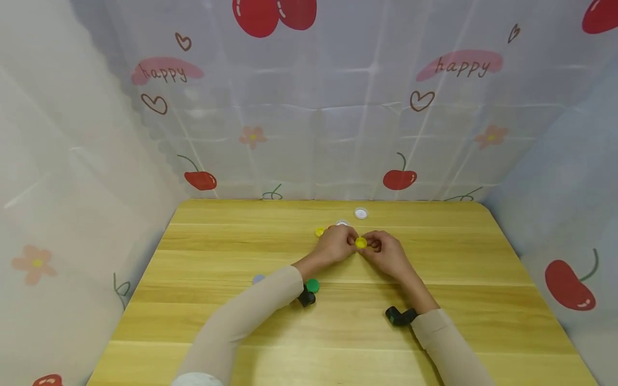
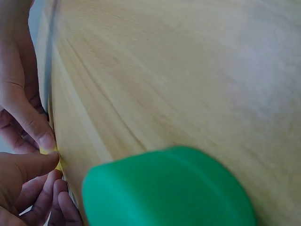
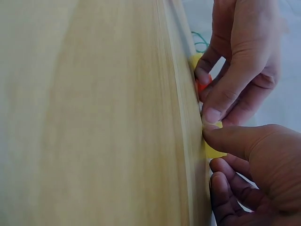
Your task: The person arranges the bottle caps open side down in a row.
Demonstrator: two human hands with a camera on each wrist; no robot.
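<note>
A small yellow cap (image 1: 361,243), its hollow side facing up, sits between both hands over the far part of the table. My left hand (image 1: 338,244) pinches its left side and my right hand (image 1: 388,256) its right side. In the right wrist view, the two thumb tips meet over the yellow cap (image 3: 215,150). Behind the left hand lie another yellow cap (image 1: 319,232), a mostly hidden red piece (image 1: 330,227) and a partly covered white cap (image 1: 341,222).
A second white cap (image 1: 361,213) lies near the table's back edge. Below the left forearm are a green cap (image 1: 313,286) and a partly hidden pale purple cap (image 1: 259,279). Printed curtains (image 1: 314,123) stand around the wooden table (image 1: 203,305).
</note>
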